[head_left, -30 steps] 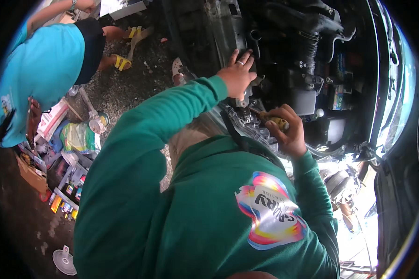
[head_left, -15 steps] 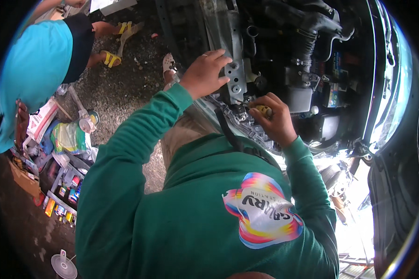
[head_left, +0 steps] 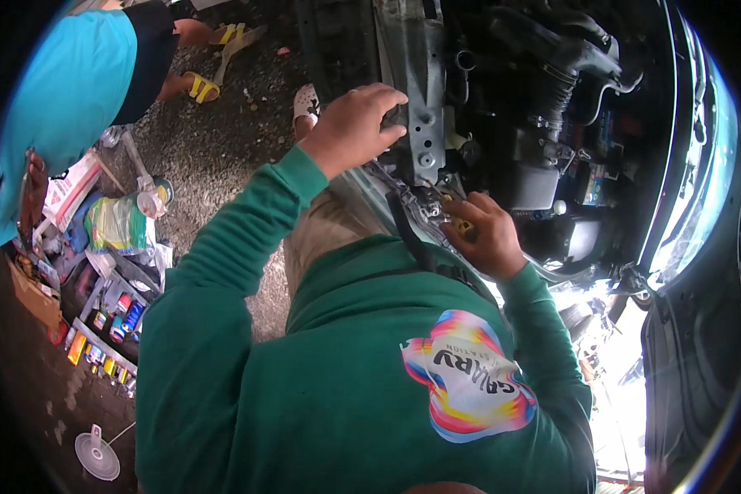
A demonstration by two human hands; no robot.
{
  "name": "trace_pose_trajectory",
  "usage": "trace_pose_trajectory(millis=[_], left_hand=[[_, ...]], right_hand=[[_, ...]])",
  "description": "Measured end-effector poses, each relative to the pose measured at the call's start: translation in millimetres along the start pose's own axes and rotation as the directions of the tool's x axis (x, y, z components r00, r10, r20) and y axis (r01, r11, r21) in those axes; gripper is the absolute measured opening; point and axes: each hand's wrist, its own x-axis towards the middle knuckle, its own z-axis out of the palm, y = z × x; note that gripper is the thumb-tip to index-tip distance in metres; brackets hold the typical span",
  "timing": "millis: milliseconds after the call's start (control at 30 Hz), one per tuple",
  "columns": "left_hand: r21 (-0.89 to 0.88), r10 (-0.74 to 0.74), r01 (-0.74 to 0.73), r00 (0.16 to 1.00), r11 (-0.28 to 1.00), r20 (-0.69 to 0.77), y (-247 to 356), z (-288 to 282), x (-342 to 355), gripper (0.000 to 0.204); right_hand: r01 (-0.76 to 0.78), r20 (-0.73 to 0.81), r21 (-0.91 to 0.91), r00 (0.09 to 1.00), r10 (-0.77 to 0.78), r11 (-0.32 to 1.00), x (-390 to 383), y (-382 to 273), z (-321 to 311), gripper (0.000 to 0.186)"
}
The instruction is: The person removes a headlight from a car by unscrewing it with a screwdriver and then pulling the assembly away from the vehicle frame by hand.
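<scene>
My right hand is closed around the yellow handle of a screwdriver, low over the front of a car's engine bay. Fingers hide much of the handle, and the shaft's tip cannot be made out. Just left of it lies a cluster of metal parts and a black strip near my waist. My left hand is empty, thumb and fingers apart, at the left edge of a grey metal crossmember with a row of holes. Whether its fingertips touch the metal is hard to tell.
To the right are a ribbed intake hose, a dark box and a battery. At left stands a person in a turquoise shirt. Bags and a tray of small containers lie on the ground, with a white lid nearer.
The view has shifted slightly. My left hand has drawn back left from the crossmember's face to its edge. My right hand has moved lower, with the screwdriver still in it.
</scene>
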Motion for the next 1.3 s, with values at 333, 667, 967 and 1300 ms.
trace_pose_trajectory(millis=[333, 667, 967, 1300], left_hand=[[-0.578, 0.473, -0.358, 0.879, 0.733, 0.056, 123, 26, -45, 0.05], [-0.736, 0.362, -0.14, 0.92, 0.663, 0.152, 100, 62, -77, 0.029], [-0.795, 0.345, -0.14, 0.934, 0.591, 0.092, 87, 93, -90, 0.031], [-0.826, 0.415, -0.237, 0.91, 0.511, -0.005, 78, 97, -88, 0.03]], right_hand=[[0.098, -0.029, 0.348, 0.995, -0.093, 0.933, -18, 43, 32, 0.031], [0.274, 0.214, 0.077, 0.935, -0.284, 0.959, -1, 33, 3, 0.033], [0.021, 0.325, 0.062, 0.945, -0.04, 0.998, 100, 19, 4, 0.02], [0.305, 0.46, -0.366, 0.881, -0.114, 0.879, 137, 24, 54, 0.011]])
